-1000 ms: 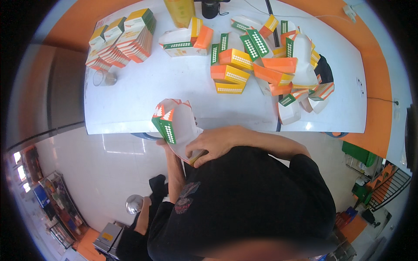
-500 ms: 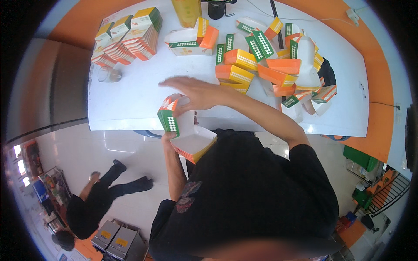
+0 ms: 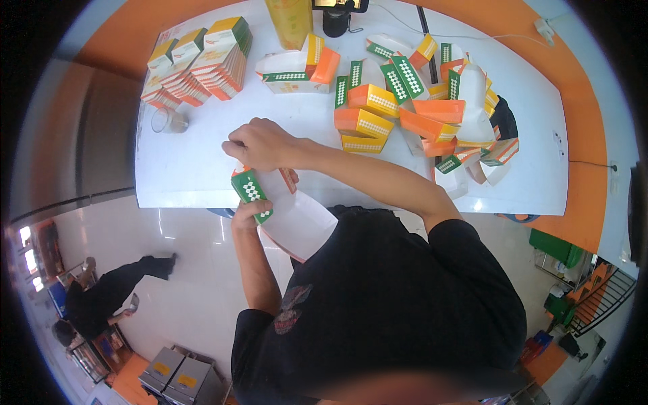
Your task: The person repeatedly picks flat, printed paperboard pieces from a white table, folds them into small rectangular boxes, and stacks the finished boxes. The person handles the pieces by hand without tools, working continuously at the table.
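My left hand (image 3: 244, 214) grips the green-and-white checked side of an unfolded paper food box (image 3: 287, 212), white inside with orange edges, held at the near edge of the white table (image 3: 196, 172). My right hand (image 3: 260, 145) reaches across from the right and pinches the box's upper flap, fingers curled over it. A heap of loose orange, green and white folded boxes (image 3: 418, 101) lies on the table to the right of my hands.
A neat stack of flat boxes (image 3: 202, 61) sits at the table's far left, a clear glass (image 3: 169, 121) in front of it. A yellow bottle (image 3: 290, 20) and a dark object stand at the far edge. Another person (image 3: 108, 297) crouches on the floor at lower left.
The box has been opened out from against my chest and lifted toward the table edge. My right hand swung left onto its top flap. The view shifted slightly.
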A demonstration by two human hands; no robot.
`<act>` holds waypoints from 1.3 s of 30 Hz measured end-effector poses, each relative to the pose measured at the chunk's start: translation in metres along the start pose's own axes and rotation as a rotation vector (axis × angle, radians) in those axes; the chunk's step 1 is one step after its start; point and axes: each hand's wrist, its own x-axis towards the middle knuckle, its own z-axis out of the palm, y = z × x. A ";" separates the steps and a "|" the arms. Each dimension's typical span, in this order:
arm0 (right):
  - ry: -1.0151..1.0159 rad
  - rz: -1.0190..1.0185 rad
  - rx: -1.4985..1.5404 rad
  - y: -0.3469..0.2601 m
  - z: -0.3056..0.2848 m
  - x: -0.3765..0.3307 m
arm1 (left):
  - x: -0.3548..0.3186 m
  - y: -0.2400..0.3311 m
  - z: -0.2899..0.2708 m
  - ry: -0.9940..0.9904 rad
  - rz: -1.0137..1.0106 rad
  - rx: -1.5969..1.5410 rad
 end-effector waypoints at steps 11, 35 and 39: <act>-0.127 0.164 -0.987 0.151 -0.102 0.008 | -0.042 -0.036 -0.050 0.424 0.293 -0.249; -0.231 0.161 0.313 0.026 0.044 -0.055 | 0.003 -0.112 -0.094 0.824 0.712 1.338; -0.437 0.118 0.301 0.045 0.050 -0.068 | -0.005 -0.116 -0.097 0.777 0.762 1.258</act>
